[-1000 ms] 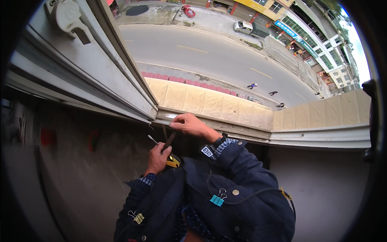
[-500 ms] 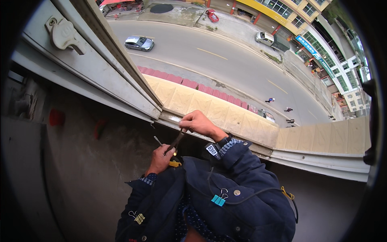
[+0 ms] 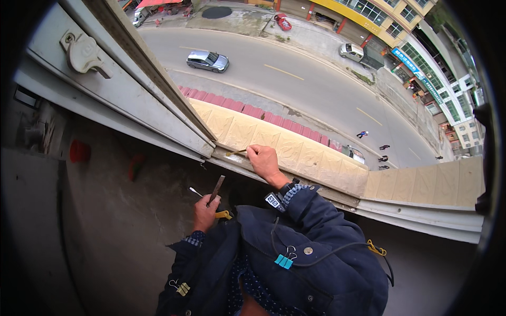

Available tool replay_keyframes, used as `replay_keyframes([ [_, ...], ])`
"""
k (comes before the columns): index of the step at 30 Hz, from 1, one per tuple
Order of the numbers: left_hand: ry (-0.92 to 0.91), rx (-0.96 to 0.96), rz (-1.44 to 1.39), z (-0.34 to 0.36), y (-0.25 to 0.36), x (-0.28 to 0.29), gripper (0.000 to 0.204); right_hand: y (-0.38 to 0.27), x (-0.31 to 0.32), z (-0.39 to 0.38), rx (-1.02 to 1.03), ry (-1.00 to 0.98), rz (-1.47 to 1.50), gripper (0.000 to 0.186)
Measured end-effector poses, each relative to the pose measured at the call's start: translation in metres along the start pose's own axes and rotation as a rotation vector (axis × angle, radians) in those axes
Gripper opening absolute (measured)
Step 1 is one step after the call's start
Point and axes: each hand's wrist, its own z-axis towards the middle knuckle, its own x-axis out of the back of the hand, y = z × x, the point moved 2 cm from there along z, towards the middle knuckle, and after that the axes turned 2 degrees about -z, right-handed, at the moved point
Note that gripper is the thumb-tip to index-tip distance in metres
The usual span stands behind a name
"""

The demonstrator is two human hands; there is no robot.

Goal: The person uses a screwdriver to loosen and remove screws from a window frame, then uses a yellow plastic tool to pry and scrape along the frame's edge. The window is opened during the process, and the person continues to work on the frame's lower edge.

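Note:
My left hand (image 3: 204, 211) is closed near my chest around a flat, dark, narrow strip (image 3: 216, 188) that points up. A thin stick with a white tip (image 3: 195, 191) juts from the same grip. My right hand (image 3: 264, 162) reaches to the window sill and pinches a thin dark tool (image 3: 240, 152); its exact kind is too small to make out. The tool's end points left over a pale yellowish patch on the sill track (image 3: 230, 157). Beside my left hand, a yellow object (image 3: 224, 214) shows, partly hidden.
An off-white window frame with a latch (image 3: 87, 54) stands at the left. Beyond the sill lies a tan tiled ledge (image 3: 284, 142), with a red roof edge (image 3: 253, 110) and a road far below. Two red objects, one of them rounded (image 3: 80, 151), are on the dim indoor side.
My right hand has left the dark strip near my left hand and moved onto the sill, holding a thin tool. My left hand has shifted slightly down. A silver car has moved right.

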Motion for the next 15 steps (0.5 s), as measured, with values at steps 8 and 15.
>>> replay_keyframes([
  [8, -0.007, -0.006, 0.015, 0.004, -0.007, -0.004, 0.028, -0.013, 0.0, -0.006, -0.003, -0.248, -0.423, 0.026],
  [15, -0.027, 0.004, 0.016, 0.007, -0.009, -0.004, 0.027, -0.011, -0.01, 0.006, -0.073, -0.46, -0.165, 0.024],
])
